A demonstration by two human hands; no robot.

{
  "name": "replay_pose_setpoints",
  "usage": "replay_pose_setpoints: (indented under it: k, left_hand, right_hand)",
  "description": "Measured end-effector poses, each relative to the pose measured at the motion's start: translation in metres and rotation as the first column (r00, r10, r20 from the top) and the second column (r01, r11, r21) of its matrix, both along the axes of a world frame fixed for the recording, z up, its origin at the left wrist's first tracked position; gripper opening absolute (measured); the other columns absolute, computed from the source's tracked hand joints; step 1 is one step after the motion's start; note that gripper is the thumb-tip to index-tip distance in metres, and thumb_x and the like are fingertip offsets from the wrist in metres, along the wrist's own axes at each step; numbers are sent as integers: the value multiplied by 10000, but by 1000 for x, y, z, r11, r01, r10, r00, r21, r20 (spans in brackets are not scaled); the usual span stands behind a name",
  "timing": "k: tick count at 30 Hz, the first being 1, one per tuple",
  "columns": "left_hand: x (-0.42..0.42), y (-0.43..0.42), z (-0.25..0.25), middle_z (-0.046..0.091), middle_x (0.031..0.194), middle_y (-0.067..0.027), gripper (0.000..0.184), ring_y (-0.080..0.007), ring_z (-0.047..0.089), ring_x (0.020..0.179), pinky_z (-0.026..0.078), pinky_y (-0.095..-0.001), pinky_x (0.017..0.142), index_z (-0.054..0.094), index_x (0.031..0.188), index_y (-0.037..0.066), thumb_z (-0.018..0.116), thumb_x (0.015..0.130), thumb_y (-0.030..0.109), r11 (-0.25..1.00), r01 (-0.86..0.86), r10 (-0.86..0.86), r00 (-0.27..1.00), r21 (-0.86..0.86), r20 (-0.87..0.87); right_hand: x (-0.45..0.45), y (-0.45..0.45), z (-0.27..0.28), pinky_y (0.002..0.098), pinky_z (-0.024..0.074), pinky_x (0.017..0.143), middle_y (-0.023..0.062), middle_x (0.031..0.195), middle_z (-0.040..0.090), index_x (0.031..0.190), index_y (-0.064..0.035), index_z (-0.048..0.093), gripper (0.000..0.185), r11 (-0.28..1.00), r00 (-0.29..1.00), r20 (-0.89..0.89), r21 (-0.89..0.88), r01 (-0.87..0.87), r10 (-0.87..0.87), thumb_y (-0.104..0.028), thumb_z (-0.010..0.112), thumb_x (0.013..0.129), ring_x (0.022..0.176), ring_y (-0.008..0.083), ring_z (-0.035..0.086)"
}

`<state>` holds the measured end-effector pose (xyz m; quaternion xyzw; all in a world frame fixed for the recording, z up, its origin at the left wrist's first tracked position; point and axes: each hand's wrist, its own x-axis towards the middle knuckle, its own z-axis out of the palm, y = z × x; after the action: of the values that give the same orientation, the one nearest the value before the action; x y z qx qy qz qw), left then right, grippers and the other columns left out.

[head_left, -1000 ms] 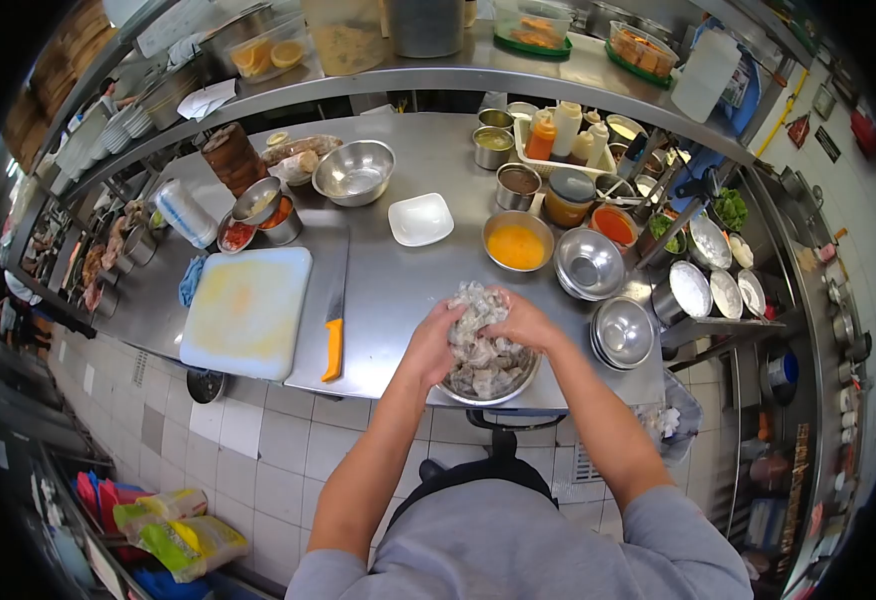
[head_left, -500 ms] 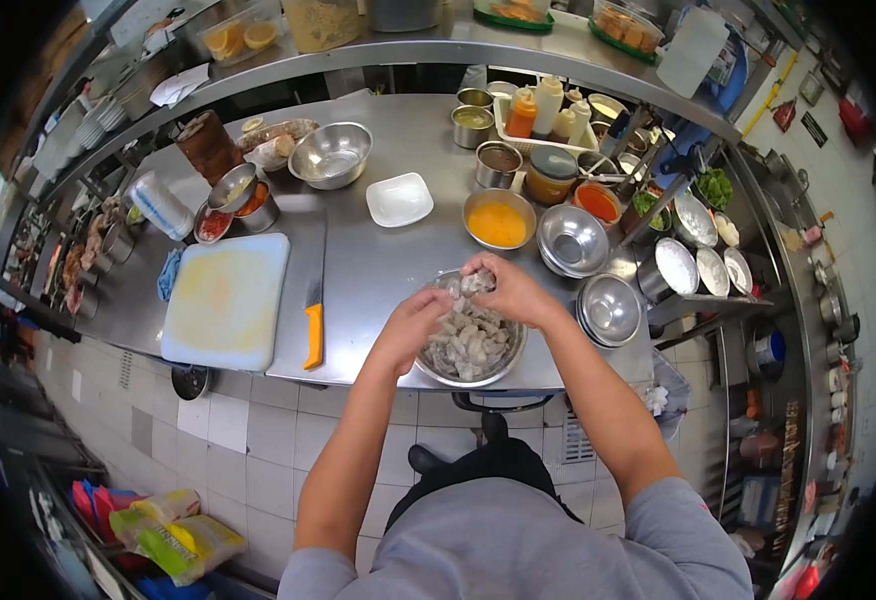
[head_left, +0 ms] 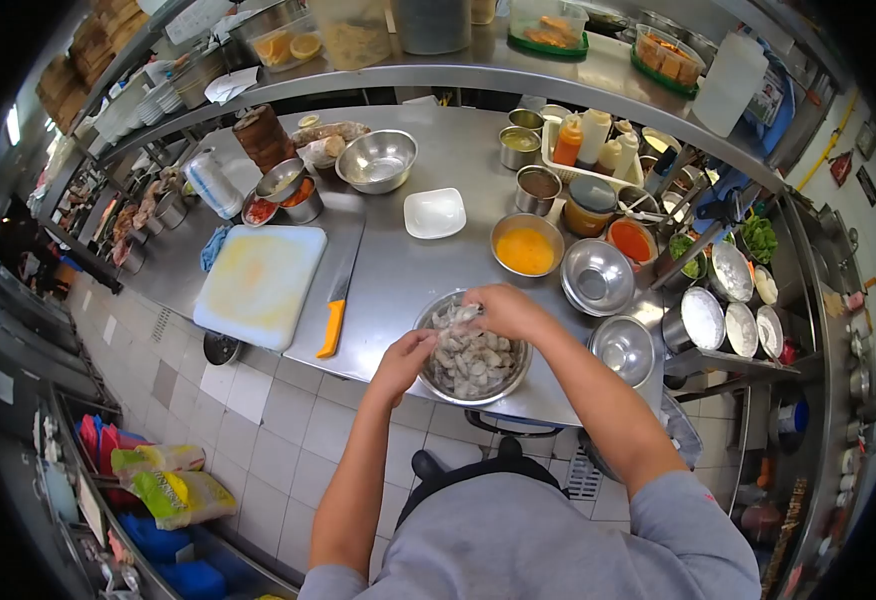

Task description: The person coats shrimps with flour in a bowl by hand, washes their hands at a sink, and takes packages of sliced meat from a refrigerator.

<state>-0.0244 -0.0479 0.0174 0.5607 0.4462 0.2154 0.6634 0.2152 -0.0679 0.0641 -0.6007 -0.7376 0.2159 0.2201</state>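
Note:
A steel bowl (head_left: 525, 374) at the front edge of the counter holds a heap of grey, translucent pieces that look like raw shrimp (head_left: 476, 362). Over the bowl's far side, my right hand (head_left: 506, 311) has its fingers curled around some of the shrimp. My left hand (head_left: 406, 364) is at the bowl's left rim with thumb and fingers pressed together; whatever lies between them is too small to make out. Left of the bowl lies a knife (head_left: 333, 328) with a yellow handle, beside a white cutting board (head_left: 261, 285).
Beyond the bowl are a white square dish (head_left: 435, 214), an empty steel bowl (head_left: 377, 162) and a bowl of orange-yellow liquid (head_left: 525, 250). Stacked steel bowls (head_left: 598, 277) stand close on the right. A tray of squeeze bottles (head_left: 592, 140) sits farther back, under an overhead shelf (head_left: 478, 72).
The view has shifted, so the counter appears farther right and lower. My left hand has drawn back from over the shrimp to the bowl's left rim. My right hand stays over the far side.

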Motion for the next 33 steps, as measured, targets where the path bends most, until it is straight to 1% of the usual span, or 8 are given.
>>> replay_pose_setpoints:
  k: [8,11,14,19,25,28,30,33]
  left_hand:
    - [-3,-27,-4,613,1037,-19,354,-123,569,985,486,-314,859,587,1233,58,552,980,302,978,-208,208,977,7,36]
    - [0,-31,-7,608,1038,-20,329,-114,567,982,493,-313,853,584,1229,54,536,988,274,963,-270,269,961,11,62]
    - [7,-37,-6,602,1045,-17,316,-108,563,982,496,-311,847,584,1228,57,531,990,259,945,-327,326,942,8,82]
    - [14,-42,-15,595,1084,-13,311,-106,548,1001,497,-311,840,581,1235,65,543,984,245,925,-379,377,924,17,64]
    - [14,-37,-25,580,1157,-10,325,-114,533,1022,490,-305,841,577,1244,73,569,974,254,945,-326,324,944,28,62]
    - [19,-33,-27,575,1179,-12,340,-126,535,1034,483,-306,857,571,1254,72,577,972,262,933,-359,356,927,6,116]
    - [20,-34,-29,574,1196,-20,347,-137,535,1052,475,-313,877,564,1265,73,578,972,260,926,-377,374,915,-7,149]
    - [18,-31,-34,578,1196,-27,351,-133,535,1055,465,-307,895,555,1273,58,573,976,244,928,-373,367,923,25,116]
  right_hand:
    - [3,9,26,399,517,805,163,958,692,969,-50,675,216,991,975,-195,-66,-118,104,-37,619,761,938,320,657]
    - [4,6,40,399,522,800,164,967,684,968,-33,669,197,986,973,-157,21,-168,169,-35,606,782,926,322,661]
    - [6,3,43,373,521,817,139,958,670,985,-30,667,202,978,930,-308,108,-176,201,-67,664,787,898,296,654]
    - [4,-11,36,341,523,738,137,916,652,978,-6,645,196,981,816,-573,189,36,81,-30,616,786,782,246,639]
    - [7,-20,29,351,489,667,132,868,632,878,-26,631,106,951,766,-636,177,255,-87,-39,613,774,728,242,609]
    - [-8,-28,5,349,501,692,136,909,657,891,-50,649,136,993,859,-500,-27,111,-110,-44,614,760,780,268,631]
    - [-4,-35,-52,307,507,753,141,921,641,982,-40,655,226,977,955,-226,-53,-208,192,-59,673,758,861,188,629]
    - [17,-66,-69,318,512,811,143,987,664,1067,-53,671,281,983,953,-301,-157,-93,42,-81,671,788,923,200,640]
